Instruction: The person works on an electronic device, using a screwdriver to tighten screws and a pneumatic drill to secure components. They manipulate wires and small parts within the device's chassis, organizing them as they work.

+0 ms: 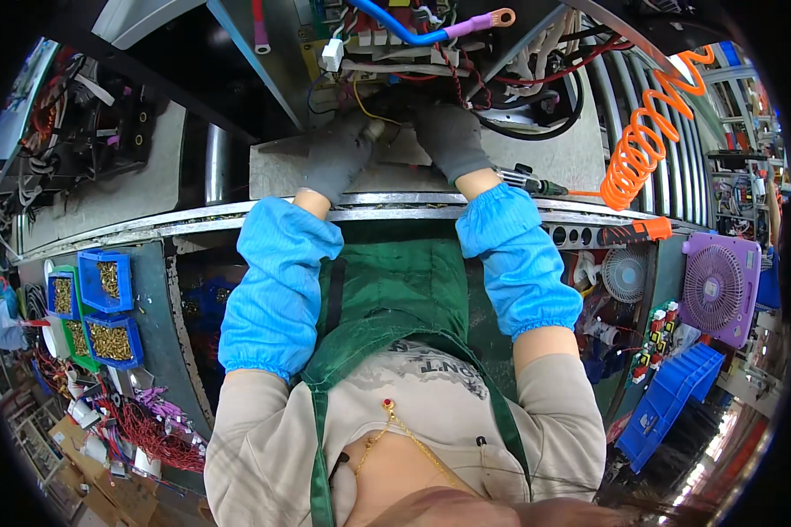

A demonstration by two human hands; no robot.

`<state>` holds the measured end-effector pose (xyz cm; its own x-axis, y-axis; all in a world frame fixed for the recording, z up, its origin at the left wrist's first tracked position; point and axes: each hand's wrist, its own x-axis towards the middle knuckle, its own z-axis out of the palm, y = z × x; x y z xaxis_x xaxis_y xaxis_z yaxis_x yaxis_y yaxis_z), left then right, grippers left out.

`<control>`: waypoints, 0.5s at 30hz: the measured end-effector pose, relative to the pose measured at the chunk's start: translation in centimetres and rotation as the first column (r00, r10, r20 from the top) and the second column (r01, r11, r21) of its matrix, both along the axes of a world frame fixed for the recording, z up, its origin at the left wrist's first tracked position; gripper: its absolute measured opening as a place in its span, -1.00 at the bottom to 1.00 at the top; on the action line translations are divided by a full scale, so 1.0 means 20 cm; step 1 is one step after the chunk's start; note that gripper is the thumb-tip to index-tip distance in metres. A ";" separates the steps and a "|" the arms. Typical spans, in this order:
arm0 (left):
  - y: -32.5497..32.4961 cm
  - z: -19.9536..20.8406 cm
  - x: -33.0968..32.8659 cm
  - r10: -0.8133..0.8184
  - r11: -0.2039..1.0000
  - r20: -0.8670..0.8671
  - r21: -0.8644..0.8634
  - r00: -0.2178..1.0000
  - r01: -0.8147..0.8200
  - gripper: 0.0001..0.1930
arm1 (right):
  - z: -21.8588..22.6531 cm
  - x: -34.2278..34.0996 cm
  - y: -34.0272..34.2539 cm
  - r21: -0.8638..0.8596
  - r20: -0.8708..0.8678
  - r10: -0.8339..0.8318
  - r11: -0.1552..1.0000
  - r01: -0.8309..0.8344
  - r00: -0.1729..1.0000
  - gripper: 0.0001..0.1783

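Left hand (338, 156): lay beside a yellow wire (359, 99).
Right hand (453, 140): lay near twisted red wires (454, 75).
Grip: mostly hidden; whether fingers were open or closed could not be told.

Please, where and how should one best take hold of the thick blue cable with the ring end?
Probably by the purple sleeve behind the ring end, with the right hand coming from the right: the blue cable points that way, its end looks free, and the sleeve is straight.

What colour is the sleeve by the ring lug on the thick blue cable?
The sleeve is purple; it shows best in the head view.
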<state>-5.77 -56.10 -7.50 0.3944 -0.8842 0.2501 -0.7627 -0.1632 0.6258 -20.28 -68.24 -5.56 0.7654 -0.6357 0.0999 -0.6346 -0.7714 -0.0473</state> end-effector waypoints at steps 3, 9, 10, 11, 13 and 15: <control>-0.05 -0.09 0.12 0.089 0.994 0.266 -0.079 0.960 -0.071 -0.67 | -0.14 0.00 -0.03 -0.018 0.065 -0.010 1.000 0.011 0.998 -0.70; 0.00 0.13 0.02 0.062 0.981 0.004 -0.185 0.998 -0.060 -0.77 | -0.10 -0.04 -0.06 -0.041 0.173 0.103 0.994 -0.097 0.980 -0.75; 0.03 0.14 0.01 0.027 0.997 -0.045 -0.075 0.999 -0.031 -0.76 | -0.04 -0.01 -0.05 0.008 0.110 0.070 0.997 -0.071 0.992 -0.78; 0.04 0.15 -0.01 -0.002 1.000 -0.100 0.029 0.995 0.005 -0.75 | 0.01 0.00 -0.04 0.049 0.040 0.040 0.998 -0.042 0.998 -0.80; 0.02 0.13 -0.01 -0.019 0.995 -0.087 0.098 0.996 0.027 -0.73 | 0.07 0.01 -0.01 0.076 0.030 0.029 0.997 -0.031 0.999 -0.79; -0.01 0.06 0.01 0.012 0.999 0.054 0.035 0.998 -0.014 -0.74 | 0.08 0.02 0.02 0.086 0.062 0.025 0.996 -0.030 0.998 -0.79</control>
<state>-5.49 -56.24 -6.39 0.3928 -0.8877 0.2401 -0.7928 -0.1946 0.5776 -19.94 -67.82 -3.87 0.7768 -0.6229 0.0924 -0.6072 -0.7798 -0.1524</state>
